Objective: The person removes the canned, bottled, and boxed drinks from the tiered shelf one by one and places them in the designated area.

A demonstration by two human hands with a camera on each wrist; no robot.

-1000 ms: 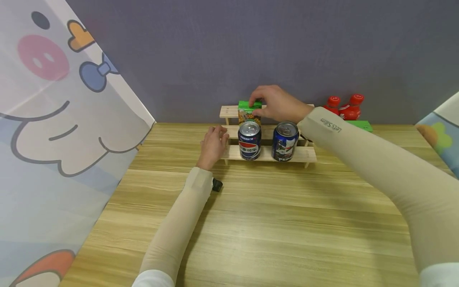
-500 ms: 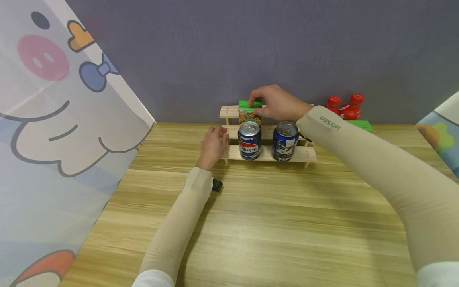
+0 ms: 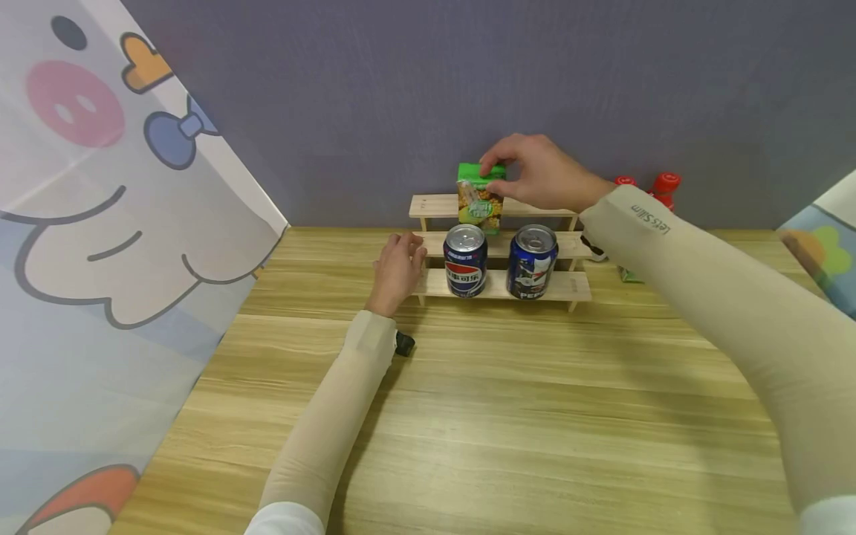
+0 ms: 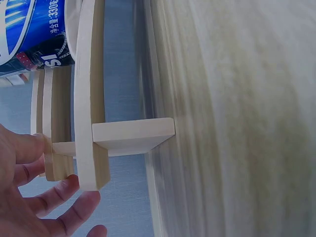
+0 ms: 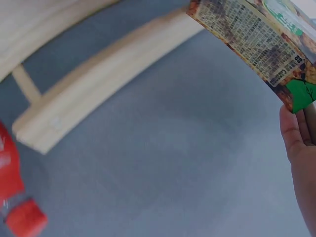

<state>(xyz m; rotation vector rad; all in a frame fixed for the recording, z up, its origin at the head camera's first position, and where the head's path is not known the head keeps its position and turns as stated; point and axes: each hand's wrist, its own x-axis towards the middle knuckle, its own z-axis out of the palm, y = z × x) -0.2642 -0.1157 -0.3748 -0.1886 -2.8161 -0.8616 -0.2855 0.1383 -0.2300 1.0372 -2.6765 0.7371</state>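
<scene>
head view: at upper centre, the right hand [image 3: 545, 174] pinches a green carton [image 3: 476, 202] near its top, above two cans [image 3: 466, 269] on the wooden rack [image 3: 571, 286]. left of the cans, the left hand [image 3: 394, 273] has loosely bent fingers.

left wrist view: lower left, its fingers spread by the plank ends, gripping nothing.

right wrist view: the carton fills the upper right, tilted.

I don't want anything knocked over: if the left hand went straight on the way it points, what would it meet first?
The left hand would likely meet the left end of the three-tier wooden rack; whether it already touches is unclear.
</scene>
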